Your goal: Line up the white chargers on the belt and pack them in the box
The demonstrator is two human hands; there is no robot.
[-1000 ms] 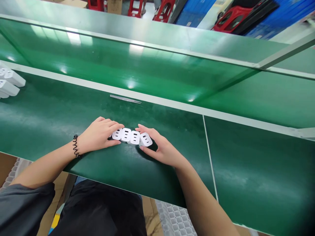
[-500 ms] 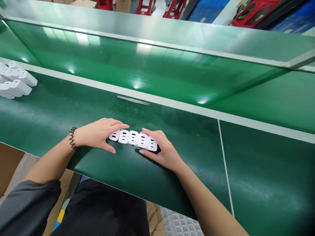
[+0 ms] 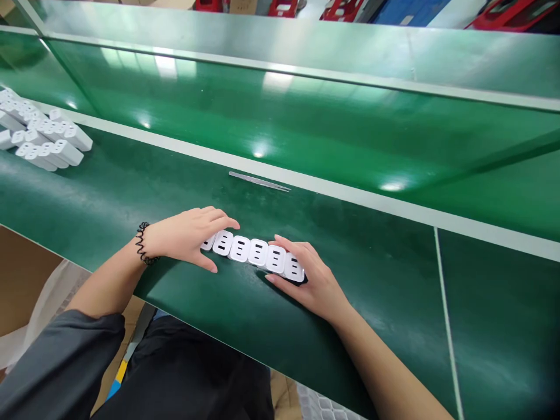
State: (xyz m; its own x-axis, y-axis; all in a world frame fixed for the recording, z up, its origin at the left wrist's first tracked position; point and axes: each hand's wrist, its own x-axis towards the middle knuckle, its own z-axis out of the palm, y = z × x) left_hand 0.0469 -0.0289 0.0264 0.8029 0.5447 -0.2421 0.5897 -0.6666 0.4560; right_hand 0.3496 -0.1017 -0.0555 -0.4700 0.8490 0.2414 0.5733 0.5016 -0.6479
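Note:
A row of several white USB chargers stands on the green bench, port faces up, pressed side against side. My left hand is wrapped round the row's left end, fingers along the far side and thumb on the near side; it partly covers the leftmost charger. Round the opposite end curls my right hand, its thumb in front and fingers behind, cupping the rightmost charger. Beyond the row lies a pair of metal tweezers, touched by neither hand.
More white chargers stand grouped at the far left of the bench. A pale strip runs along the back, below a glossy green panel. Red stools and a blue crate are behind it.
The view has shifted, so the bench things sit farther right in the picture. Another charger now shows at the row's left end beside my left hand. Both hands keep their hold.

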